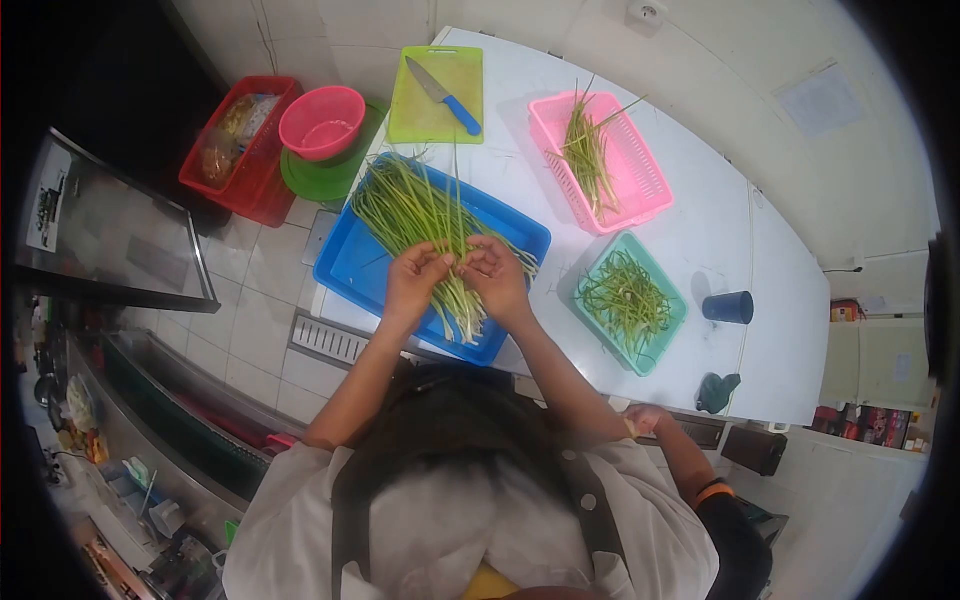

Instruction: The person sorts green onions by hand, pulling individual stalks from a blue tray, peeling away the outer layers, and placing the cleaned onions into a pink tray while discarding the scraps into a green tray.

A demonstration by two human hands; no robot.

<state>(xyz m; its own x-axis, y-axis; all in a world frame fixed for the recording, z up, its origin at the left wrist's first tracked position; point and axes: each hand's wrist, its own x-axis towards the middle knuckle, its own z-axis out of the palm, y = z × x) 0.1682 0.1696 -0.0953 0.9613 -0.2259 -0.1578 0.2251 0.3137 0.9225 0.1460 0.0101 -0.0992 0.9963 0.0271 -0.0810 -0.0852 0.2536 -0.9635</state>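
Green stalks lie heaped in a blue tray at centre frame, on the white desk. My left hand and right hand both pinch one bunch, it seems. I'd grip lightly and keep the pale ends level.

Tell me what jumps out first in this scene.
The left hand and right hand pinch green stalks heaped in a blue tray at the near edge of the table. Behind it, a blue-handled knife lies on a green cutting board, with a pink basket of stalks to its right.
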